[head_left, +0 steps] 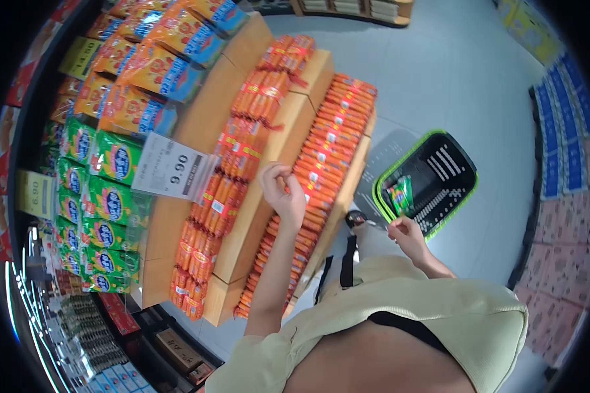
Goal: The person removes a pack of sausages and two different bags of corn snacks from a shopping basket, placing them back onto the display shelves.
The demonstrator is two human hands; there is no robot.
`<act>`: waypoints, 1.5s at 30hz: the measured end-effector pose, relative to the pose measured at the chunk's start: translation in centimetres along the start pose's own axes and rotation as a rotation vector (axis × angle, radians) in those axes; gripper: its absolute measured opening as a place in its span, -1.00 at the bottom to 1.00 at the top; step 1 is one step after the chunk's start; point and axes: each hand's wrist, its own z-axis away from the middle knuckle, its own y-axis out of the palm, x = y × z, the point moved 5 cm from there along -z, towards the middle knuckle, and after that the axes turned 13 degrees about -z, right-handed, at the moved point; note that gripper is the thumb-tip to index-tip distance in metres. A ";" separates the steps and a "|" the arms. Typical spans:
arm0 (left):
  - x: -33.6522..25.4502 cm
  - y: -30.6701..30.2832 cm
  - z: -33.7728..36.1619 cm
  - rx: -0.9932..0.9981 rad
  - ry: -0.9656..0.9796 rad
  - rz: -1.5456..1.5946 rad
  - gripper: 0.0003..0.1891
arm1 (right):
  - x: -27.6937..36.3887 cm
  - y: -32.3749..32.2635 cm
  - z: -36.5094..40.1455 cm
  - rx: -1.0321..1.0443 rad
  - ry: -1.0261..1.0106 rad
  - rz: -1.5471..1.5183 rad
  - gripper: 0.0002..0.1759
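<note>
My left hand (285, 193) is raised over the stepped wooden shelf, in front of the rows of orange-red packaged sausages (328, 147). Its fingers are curled in, and I see nothing in them. My right hand (408, 237) is low, by the near end of a black shopping basket (464, 154) with a green rim. Its fingers are pressed together; what they hold, if anything, is too small to make out. Inside the basket lies a green packet (402, 194). More sausage bundles (262, 95) fill the step above.
Green bags (115, 157) and orange bags (154, 72) hang at the left behind a white price sign (174, 167). The wooden ledge (259, 196) runs beside my left forearm. Blue cartons (560, 131) and pink cartons (554, 262) are stacked at the right, beyond the grey floor (432, 78).
</note>
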 end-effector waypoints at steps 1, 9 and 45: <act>-0.9 0.6 3.0 0.065 -0.003 0.071 -0.73 | -1.0 0.3 2.0 0.035 -0.002 -0.078 -0.85; -5.3 0.6 21.5 0.615 -0.251 0.312 -0.75 | -4.2 1.6 14.3 0.196 -0.091 -0.110 -0.82; -4.6 16.3 47.8 0.830 -1.689 0.507 -0.55 | 2.5 -26.7 14.2 0.207 -0.438 0.428 -0.83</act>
